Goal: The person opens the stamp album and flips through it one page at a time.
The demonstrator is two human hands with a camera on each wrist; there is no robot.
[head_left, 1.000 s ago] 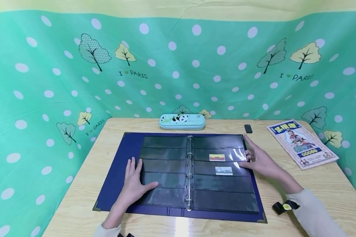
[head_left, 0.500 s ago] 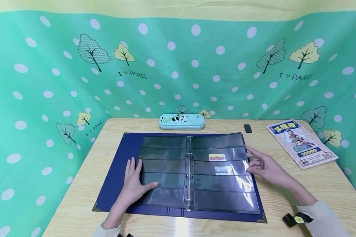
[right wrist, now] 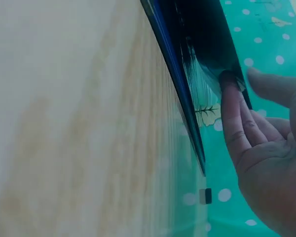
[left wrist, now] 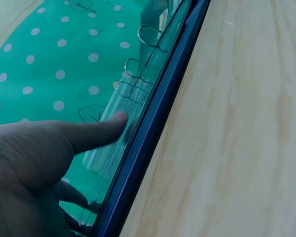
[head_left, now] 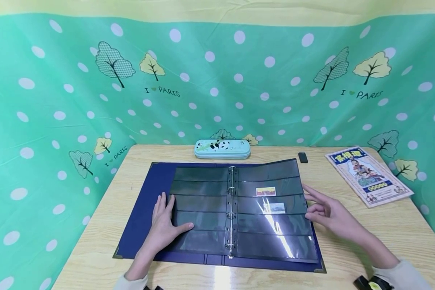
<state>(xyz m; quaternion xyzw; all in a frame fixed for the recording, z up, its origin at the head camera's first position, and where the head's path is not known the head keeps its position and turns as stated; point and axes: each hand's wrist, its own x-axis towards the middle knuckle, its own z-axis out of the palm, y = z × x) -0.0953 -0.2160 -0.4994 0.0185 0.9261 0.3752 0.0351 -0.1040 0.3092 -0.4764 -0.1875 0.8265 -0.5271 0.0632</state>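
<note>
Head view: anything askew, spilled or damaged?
No spill or damage visible. The booklet lies askew to the back edge of the table. The right page of the binder tilts up; the right hand at its edge likely explains that.

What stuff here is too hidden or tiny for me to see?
What's under the right page: the page covers it in the head view; too dark in the right wrist view.
Details on the lower stamp: small and glare-streaked, head view.
The smallest words on the booklet: too tiny, head view.
Inside the pencil case: it's closed, head view.
Rest of the left sleeve: cut off by the head view's bottom edge.
</note>
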